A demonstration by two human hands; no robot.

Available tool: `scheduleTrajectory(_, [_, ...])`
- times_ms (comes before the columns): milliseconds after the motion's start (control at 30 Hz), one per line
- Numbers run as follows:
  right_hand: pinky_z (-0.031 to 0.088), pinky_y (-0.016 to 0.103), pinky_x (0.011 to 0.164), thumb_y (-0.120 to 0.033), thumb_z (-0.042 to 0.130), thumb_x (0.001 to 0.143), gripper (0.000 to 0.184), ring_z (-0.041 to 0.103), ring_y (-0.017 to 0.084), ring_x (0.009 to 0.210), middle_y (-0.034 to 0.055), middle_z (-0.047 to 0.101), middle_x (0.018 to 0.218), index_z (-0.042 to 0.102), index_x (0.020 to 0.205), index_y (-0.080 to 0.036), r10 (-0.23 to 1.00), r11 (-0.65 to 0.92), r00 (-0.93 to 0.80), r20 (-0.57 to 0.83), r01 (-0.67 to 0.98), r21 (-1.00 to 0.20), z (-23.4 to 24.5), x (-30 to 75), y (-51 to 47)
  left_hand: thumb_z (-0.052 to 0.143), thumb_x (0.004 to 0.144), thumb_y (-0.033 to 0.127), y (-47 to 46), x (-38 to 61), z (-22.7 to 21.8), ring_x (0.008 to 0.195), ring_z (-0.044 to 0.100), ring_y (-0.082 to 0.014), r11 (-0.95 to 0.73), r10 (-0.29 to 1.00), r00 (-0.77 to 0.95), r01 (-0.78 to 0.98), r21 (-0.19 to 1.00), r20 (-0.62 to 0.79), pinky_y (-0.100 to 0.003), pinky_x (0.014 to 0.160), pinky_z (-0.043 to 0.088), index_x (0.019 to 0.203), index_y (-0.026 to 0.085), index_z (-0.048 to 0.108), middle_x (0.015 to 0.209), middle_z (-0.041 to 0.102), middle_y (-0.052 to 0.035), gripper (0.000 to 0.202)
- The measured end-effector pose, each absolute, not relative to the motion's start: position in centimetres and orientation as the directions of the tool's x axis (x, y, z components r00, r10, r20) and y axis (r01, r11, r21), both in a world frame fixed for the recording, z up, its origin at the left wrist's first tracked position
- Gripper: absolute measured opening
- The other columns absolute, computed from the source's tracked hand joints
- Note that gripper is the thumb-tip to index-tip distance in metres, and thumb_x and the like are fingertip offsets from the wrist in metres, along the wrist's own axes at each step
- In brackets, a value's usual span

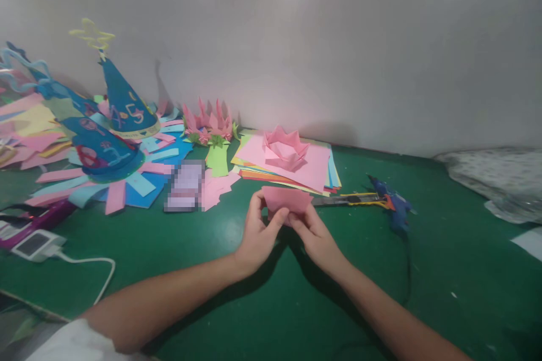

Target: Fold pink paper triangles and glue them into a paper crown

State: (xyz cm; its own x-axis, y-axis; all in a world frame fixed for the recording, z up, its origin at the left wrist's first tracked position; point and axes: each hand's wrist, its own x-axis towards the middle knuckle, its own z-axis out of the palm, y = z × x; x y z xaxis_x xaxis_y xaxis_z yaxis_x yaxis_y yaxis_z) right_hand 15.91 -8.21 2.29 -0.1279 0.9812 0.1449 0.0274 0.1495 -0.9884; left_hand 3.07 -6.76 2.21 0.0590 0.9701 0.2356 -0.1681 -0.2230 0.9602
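Both hands hold one folded piece of pink paper above the green table. My left hand grips its left side, the thumb pressed on the lower edge. On the right side, my right hand pinches the same paper with thumb and fingers close to the left thumb. Just beyond stands a pink folded paper flower on a stack of coloured paper. A box cutter lies right of my right hand, partly hidden behind the paper and hand. Some fingers are hidden behind the pink paper.
Blue cone hats with paper strips stand at the left. A pink paper crown, pink scraps and a blurred-out flat object lie nearer. A blue glue gun with a cord is at right. A white wall closes the back.
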Motion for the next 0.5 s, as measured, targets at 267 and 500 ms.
scheduleTrajectory(267, [0.038, 0.037, 0.101, -0.038, 0.044, 0.089, 0.033, 0.050, 0.018, 0.112, 0.0043, 0.057, 0.117, 0.047, 0.120, -0.026, 0.971, 0.233, -0.085, 0.224, 0.127, -0.964, 1.4, 15.5, -8.3, 0.043, 0.092, 0.036, -7.4, 4.0, 2.7, 0.096, 0.049, -0.0157, -0.237, 0.960, 0.107, -0.185, 0.954, 0.259, -0.029, 0.089, 0.040, 0.103, 0.020, 0.044, 0.100, 0.050, -0.0039, 0.020])
scheduleTrajectory(500, [0.030, 0.038, 0.107, -0.040, 0.046, 0.087, 0.041, 0.043, 0.019, 0.121, 0.0058, 0.050, 0.129, 0.046, 0.126, -0.026, 0.980, 0.192, -0.090, 0.177, 0.212, -0.958, 0.2, 15.3, -7.9, 0.037, 0.093, 0.029, -7.2, 4.2, 1.3, 0.097, 0.046, -0.0168, -0.228, 0.967, 0.109, -0.044, 0.973, 0.232, -0.033, 0.092, 0.037, 0.101, 0.020, 0.044, 0.100, 0.047, -0.0051, 0.014])
